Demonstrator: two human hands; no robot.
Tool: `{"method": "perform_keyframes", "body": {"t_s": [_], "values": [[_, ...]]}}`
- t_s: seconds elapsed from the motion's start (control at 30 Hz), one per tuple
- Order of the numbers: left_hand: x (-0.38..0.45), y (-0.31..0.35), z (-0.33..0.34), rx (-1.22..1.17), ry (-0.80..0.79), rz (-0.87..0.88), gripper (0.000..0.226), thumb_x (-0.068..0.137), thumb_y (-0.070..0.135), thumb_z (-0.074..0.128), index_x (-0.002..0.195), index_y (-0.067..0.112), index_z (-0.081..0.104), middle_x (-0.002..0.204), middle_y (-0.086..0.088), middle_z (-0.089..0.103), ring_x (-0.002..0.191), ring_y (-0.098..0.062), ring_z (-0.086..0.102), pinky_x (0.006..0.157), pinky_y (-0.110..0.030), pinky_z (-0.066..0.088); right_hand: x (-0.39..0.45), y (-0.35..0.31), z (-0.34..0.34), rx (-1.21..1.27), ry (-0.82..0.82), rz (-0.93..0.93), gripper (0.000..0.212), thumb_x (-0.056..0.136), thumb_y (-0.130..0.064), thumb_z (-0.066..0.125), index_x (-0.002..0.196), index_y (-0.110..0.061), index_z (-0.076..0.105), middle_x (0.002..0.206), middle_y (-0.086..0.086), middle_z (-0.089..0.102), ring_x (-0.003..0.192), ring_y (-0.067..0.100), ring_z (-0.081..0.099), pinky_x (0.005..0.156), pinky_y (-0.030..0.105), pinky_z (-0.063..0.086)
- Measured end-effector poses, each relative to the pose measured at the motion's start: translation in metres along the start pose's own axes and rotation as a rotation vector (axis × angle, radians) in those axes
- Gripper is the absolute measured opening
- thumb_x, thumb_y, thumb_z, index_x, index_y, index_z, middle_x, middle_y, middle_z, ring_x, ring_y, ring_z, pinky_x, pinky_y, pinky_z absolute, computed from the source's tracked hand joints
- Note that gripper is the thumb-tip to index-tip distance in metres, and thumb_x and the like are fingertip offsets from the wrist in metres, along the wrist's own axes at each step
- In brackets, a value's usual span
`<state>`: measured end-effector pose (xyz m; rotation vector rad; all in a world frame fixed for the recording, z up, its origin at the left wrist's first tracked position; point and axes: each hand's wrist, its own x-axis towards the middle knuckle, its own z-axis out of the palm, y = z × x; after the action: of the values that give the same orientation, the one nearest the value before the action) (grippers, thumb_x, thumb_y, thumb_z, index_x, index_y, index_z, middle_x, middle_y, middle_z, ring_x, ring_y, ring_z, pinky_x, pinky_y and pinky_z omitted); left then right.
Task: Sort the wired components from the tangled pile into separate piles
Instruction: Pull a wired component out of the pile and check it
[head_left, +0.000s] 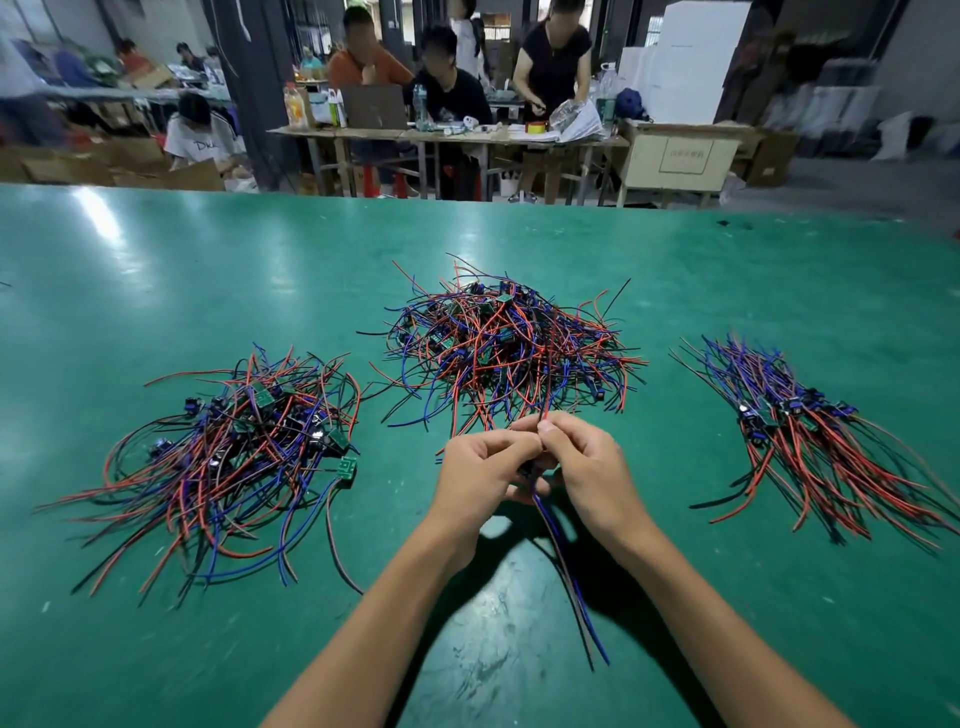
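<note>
A tangled pile (504, 348) of small green boards with red, blue and black wires lies in the middle of the green table (156, 270). A looser pile (234, 457) sits to the left, and a neater, aligned pile (810, 431) lies to the right. Just in front of the tangled pile, my left hand (483, 473) and my right hand (587, 467) meet and together grip one wired component (530, 470). Its blue and black wires (571, 577) trail down toward me, and red wires rise from my fingers into the pile. My fingers hide most of the component's board.
Behind the table's far edge (467, 200), several people work at other tables (441, 137) among cardboard boxes (675, 156). Bare green surface stretches around the three piles and between my forearms.
</note>
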<state>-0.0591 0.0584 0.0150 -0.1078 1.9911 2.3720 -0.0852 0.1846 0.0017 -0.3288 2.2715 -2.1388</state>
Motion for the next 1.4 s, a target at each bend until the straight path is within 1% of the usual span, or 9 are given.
{"method": "perform_keyframes", "body": {"t_s": [0.1,0.2,0.5,0.67,0.87,1.0,1.13,1.23,1.4], "values": [[0.0,-0.002,0.002,0.054,-0.001,0.038,0.02,0.09,0.004,0.067,0.072,0.004,0.076,0.083,-0.002,0.076,0.052,-0.016,0.061,0.056,-0.026,0.057,0.001,0.004,0.004,0.004,0.067,0.024,0.029,0.102,-0.014,0.048,0.087,-0.014,0.073,0.067,0.0,0.067,0.057,0.015,0.058,0.05,0.025,0.046],[0.0,-0.002,0.003,0.112,-0.012,0.082,0.025,0.089,-0.002,0.064,0.067,0.005,0.073,0.066,-0.008,0.07,0.049,-0.015,0.06,0.05,-0.024,0.053,0.004,0.005,0.005,-0.031,0.135,0.063,0.026,0.09,-0.027,0.049,0.079,-0.017,0.071,0.064,0.0,0.066,0.055,0.019,0.055,0.056,0.03,0.044],[-0.004,-0.003,0.008,0.21,-0.141,0.088,0.026,0.089,-0.005,0.065,0.066,0.007,0.068,0.065,-0.011,0.07,0.046,-0.016,0.062,0.048,-0.02,0.049,0.017,-0.004,-0.016,0.146,0.281,0.2,0.028,0.099,-0.011,0.044,0.082,-0.011,0.066,0.074,-0.003,0.074,0.033,0.007,0.034,0.034,0.015,0.024],[-0.005,0.0,0.008,0.275,-0.218,0.093,0.026,0.089,-0.001,0.067,0.066,0.01,0.07,0.07,-0.016,0.07,0.051,-0.016,0.062,0.053,-0.021,0.051,0.019,-0.004,-0.027,0.305,0.316,0.289,0.02,0.097,-0.016,0.046,0.085,-0.014,0.061,0.087,-0.001,0.077,0.038,0.007,0.032,0.035,0.014,0.021],[-0.009,0.001,0.005,0.229,-0.281,0.036,0.026,0.093,0.007,0.069,0.068,0.015,0.071,0.071,-0.007,0.072,0.051,-0.016,0.063,0.053,-0.023,0.053,0.016,-0.007,-0.03,0.509,0.23,0.364,0.023,0.098,-0.021,0.04,0.078,-0.022,0.052,0.077,-0.005,0.072,0.049,0.01,0.036,0.037,0.019,0.028],[-0.006,0.002,0.004,0.086,-0.102,0.015,0.017,0.093,0.005,0.066,0.078,0.004,0.072,0.071,-0.008,0.072,0.048,-0.016,0.06,0.049,-0.023,0.052,0.011,-0.014,-0.024,0.213,0.109,0.197,0.032,0.104,-0.028,0.044,0.09,-0.018,0.071,0.085,-0.002,0.074,0.048,0.008,0.043,0.041,0.018,0.031],[0.0,0.001,-0.002,0.025,0.017,0.056,0.019,0.092,0.002,0.065,0.078,-0.011,0.069,0.077,-0.003,0.072,0.051,-0.016,0.06,0.052,-0.027,0.053,-0.001,-0.013,0.0,0.119,-0.092,0.115,0.031,0.108,-0.018,0.045,0.099,-0.013,0.074,0.07,-0.006,0.07,0.055,0.002,0.059,0.045,0.014,0.045],[-0.001,-0.002,-0.002,0.045,0.028,0.061,0.02,0.091,-0.001,0.065,0.073,-0.005,0.072,0.074,-0.002,0.071,0.052,-0.013,0.06,0.05,-0.024,0.053,-0.004,-0.015,0.007,0.149,-0.043,0.13,0.027,0.106,-0.011,0.046,0.097,-0.006,0.071,0.066,-0.004,0.067,0.052,0.005,0.058,0.046,0.018,0.048],[0.0,-0.003,0.004,0.087,-0.022,0.096,0.022,0.09,-0.003,0.065,0.07,-0.001,0.071,0.064,-0.007,0.069,0.045,-0.014,0.059,0.047,-0.022,0.051,0.0,-0.018,0.004,0.132,0.128,0.211,0.03,0.102,-0.012,0.041,0.086,-0.009,0.066,0.045,-0.007,0.051,0.036,0.008,0.044,0.036,0.012,0.031]]}}
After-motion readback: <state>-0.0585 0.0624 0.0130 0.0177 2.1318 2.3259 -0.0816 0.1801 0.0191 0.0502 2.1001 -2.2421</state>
